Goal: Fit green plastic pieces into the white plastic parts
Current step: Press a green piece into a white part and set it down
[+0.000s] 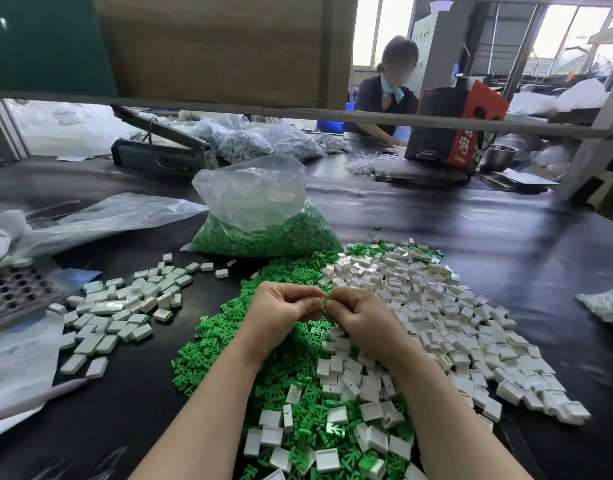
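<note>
Loose green pieces (229,341) and empty white parts (436,323) heaped nearest on the table (506,237) show most work remains, a smaller finished pile (125,306) sits left, while left hand (281,308) and right hand (355,315) together pinch one green piece (326,296).

far right: red and black cardboard box (454,126) | beside it: shiny metal bowl (498,156) | far: seated person (388,95) | far left: grey metal sealing machine (163,148)

Black table (471,220): green pieces heap (211,348), white parts heap (454,317), assembled pile (125,306), bag (260,216).
</note>
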### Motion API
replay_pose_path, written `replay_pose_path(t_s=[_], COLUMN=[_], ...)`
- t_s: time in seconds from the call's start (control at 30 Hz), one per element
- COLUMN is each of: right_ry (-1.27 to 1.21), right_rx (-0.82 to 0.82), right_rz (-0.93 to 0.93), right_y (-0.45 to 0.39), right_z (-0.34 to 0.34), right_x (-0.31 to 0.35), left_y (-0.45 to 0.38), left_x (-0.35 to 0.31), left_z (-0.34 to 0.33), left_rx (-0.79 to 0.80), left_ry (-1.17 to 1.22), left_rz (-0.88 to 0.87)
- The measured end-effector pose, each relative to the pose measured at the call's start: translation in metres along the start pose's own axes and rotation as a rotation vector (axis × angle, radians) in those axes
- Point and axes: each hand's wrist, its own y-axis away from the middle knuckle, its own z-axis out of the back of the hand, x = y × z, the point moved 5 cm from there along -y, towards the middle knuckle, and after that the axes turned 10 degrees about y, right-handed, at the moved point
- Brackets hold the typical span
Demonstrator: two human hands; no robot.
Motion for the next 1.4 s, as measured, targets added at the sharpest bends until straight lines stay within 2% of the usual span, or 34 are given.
replay_pose_path(t_s=[0.43, 0.57, 0.93, 1.13, 1.27, 1.4], right_ry=[-0.027, -0.125, -0.416, -0.575, -0.472, -0.399], right_rx=[0.013, -0.001, -0.023, -0.028, -0.098, -0.128], right_rz=[-0.007, -0.029, -0.11, -0.143, -0.081, -0.039], right_y=[0.001, 0.001, -0.002, -0.001, -0.002, -0.002], right_z=[-0.001, -0.001, 0.0, 0.004, 0.007, 0.007], right_x=[-0.002, -0.003, -0.003, -0.008, -0.006, -0.003], left_y=[-0.001, -0.003, -0.001, -0.002, -0.003, -0.002], left_x=[0.001, 0.0, -0.013, -0.011, -0.008, -0.006], left_z=[0.0, -0.003, -0.006, -0.003, -0.001, -0.001], left_rx=[0.018, 0.019, 0.016, -0.027, -0.033, -0.021], left_ry=[0.001, 0.056, -0.03, 0.13, 0.203, 0.178], left_rz=[-0.042, -0.075, -0.234, -0.148, -0.074, -0.04])
